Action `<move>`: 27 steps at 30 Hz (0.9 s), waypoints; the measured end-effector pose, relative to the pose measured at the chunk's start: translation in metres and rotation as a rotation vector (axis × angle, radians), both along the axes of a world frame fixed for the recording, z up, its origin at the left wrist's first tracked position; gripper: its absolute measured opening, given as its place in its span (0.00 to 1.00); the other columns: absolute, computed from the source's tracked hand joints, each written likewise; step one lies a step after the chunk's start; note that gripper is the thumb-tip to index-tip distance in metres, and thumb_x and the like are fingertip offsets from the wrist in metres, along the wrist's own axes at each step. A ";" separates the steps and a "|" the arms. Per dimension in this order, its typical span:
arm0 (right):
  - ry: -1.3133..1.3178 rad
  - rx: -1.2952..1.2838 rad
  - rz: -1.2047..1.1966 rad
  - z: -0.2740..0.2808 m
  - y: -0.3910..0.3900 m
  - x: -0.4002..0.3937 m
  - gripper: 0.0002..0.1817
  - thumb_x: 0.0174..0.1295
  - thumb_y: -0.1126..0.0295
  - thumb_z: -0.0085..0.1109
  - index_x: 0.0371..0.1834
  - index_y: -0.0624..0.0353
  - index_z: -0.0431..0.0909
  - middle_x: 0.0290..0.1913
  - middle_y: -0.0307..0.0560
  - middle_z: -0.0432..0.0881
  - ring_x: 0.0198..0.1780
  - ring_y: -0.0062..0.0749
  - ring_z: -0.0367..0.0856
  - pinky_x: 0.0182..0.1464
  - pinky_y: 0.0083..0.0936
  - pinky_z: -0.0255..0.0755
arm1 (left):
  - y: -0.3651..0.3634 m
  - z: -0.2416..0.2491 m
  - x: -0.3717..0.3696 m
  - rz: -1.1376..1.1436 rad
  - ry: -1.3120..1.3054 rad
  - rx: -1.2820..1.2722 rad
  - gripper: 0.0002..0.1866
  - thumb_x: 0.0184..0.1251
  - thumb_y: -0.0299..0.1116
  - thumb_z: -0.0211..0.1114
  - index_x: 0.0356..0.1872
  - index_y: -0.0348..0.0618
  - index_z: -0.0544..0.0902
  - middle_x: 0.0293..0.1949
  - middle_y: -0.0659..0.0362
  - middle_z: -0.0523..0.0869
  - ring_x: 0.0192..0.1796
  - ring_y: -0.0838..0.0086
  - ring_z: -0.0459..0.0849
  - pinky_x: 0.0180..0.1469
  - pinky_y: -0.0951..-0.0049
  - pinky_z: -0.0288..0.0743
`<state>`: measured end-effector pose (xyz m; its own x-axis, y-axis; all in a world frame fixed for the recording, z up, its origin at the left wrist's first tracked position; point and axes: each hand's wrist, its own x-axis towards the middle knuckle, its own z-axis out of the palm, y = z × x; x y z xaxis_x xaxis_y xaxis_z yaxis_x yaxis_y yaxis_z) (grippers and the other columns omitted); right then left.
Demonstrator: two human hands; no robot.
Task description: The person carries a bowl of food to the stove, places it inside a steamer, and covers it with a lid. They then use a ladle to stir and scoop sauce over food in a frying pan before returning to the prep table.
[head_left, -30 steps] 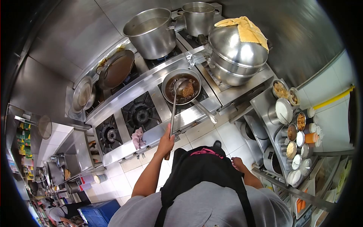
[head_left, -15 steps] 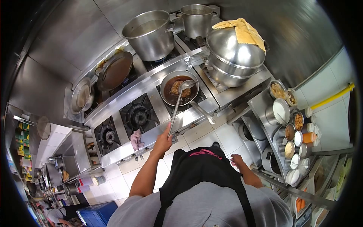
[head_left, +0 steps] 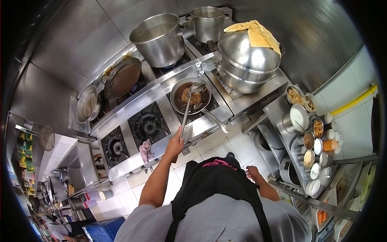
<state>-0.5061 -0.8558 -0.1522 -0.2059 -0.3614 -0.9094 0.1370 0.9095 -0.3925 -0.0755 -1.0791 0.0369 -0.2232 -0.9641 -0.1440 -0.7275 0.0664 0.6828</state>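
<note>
My left hand [head_left: 174,147] is closed around the handle of a metal ladle [head_left: 188,109]. The ladle's bowl is in a steel pan [head_left: 173,90] on a front burner, over a browned, crumbly-looking lump of food [head_left: 195,98] in dark brown liquid. The pan's long handle [head_left: 216,122] sticks out over the stove's front edge, and neither hand touches it. My right hand [head_left: 253,173] hangs low beside my apron, near the steel shelf unit, its fingers loosely apart with nothing visible in them.
Behind the pan stand a large stockpot [head_left: 161,50], a smaller pot [head_left: 208,26] and a domed steamer [head_left: 246,56] topped by a yellow cloth [head_left: 258,34]. A pink cloth [head_left: 146,151] lies on the stove edge. Several seasoning containers [head_left: 308,159] fill the right shelf.
The ladle bowl has shifted slightly left and up over the food in the pan, with my left hand still gripping its handle. My right hand has barely moved.
</note>
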 end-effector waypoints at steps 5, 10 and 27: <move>0.007 0.015 0.007 0.003 -0.002 0.004 0.12 0.61 0.62 0.53 0.43 0.54 0.75 0.30 0.41 0.76 0.23 0.26 0.71 0.24 0.26 0.69 | -0.010 -0.012 -0.001 -0.013 0.066 -0.024 0.37 0.61 0.29 0.54 0.73 0.59 0.52 0.49 0.37 0.79 0.51 0.42 0.78 0.53 0.57 0.72; 0.014 0.006 -0.026 0.005 0.004 0.003 0.12 0.61 0.62 0.54 0.43 0.54 0.75 0.30 0.41 0.77 0.23 0.26 0.72 0.24 0.26 0.69 | 0.008 0.012 0.000 -0.016 0.025 -0.012 0.37 0.62 0.28 0.55 0.73 0.58 0.52 0.50 0.37 0.79 0.50 0.43 0.79 0.53 0.58 0.72; -0.011 0.031 0.020 -0.010 0.002 0.002 0.10 0.60 0.62 0.53 0.41 0.54 0.74 0.30 0.41 0.77 0.22 0.25 0.71 0.22 0.26 0.68 | 0.040 0.049 0.001 0.379 0.354 0.480 0.36 0.65 0.30 0.53 0.73 0.56 0.51 0.27 0.58 0.75 0.18 0.79 0.71 0.17 0.74 0.69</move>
